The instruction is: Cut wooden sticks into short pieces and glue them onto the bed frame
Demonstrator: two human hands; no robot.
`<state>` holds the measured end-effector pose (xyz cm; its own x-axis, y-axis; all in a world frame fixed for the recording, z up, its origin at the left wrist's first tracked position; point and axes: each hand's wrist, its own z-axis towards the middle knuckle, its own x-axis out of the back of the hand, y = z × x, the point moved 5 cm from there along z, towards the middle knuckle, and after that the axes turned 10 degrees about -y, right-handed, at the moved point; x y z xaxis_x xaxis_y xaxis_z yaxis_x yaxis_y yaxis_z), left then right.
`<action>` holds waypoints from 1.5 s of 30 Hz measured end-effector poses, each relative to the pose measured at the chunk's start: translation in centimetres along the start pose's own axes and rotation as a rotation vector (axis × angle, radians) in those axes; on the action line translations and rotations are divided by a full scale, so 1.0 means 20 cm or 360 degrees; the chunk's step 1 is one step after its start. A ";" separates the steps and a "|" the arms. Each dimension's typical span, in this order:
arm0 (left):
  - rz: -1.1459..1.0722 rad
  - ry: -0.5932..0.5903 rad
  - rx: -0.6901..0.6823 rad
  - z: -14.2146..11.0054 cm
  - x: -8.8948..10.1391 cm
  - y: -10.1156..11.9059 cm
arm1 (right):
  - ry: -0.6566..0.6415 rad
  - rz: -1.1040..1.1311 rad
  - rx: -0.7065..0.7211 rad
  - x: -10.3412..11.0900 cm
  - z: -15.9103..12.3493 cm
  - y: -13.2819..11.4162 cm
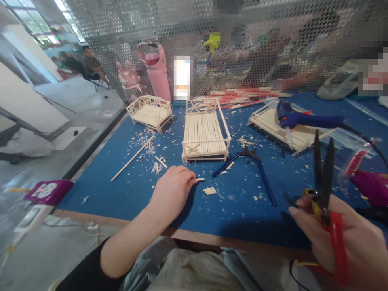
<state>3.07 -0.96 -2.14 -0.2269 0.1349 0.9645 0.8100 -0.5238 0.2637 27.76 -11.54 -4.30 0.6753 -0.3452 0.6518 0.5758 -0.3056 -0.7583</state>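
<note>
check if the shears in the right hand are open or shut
Open: the shears in the right hand show their two dark blades spread in a narrow V, tips apart.

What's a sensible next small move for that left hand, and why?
Probably laying the short stick beside the short pale pieces: the left hand pinches it close to them, and they look like the same material.

Our bare left forearm (136,238) extends forward from a black fabric sleeve (91,266), the left grip (174,184) back-up with fingertips (192,178) pinched — our bare right grip (357,234) sits lower right, its fingers (298,216) curled inward.
</note>
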 end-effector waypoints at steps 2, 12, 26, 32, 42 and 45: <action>-0.0019 -0.0032 -0.0065 0.00 -0.01 0.02 | -0.0012 -0.0006 0.0013 0.00 0.00 0.00; -0.0024 -0.0094 -0.0157 -0.02 -0.03 0.08 | 0.0003 -0.0014 -0.0036 0.01 -0.02 -0.02; -0.0175 -0.0048 -0.0094 -0.04 -0.03 0.05 | 0.0030 0.0015 0.0029 0.00 -0.03 -0.03; -0.0104 -0.0098 -0.0099 -0.03 -0.04 0.07 | 0.0035 0.0031 -0.0050 0.01 -0.02 -0.05; -0.0095 -0.0032 -0.0086 -0.03 -0.04 0.08 | 0.0130 -0.0020 0.0024 0.01 -0.01 -0.05; -0.0089 0.0095 -0.0053 -0.06 -0.03 0.07 | 0.0047 -0.0046 0.0042 0.01 -0.01 -0.02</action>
<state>3.61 -2.75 -2.32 -0.3037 0.1145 0.9458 0.7770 -0.5448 0.3155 27.57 -11.64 -3.86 0.6446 -0.3627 0.6730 0.6070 -0.2925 -0.7389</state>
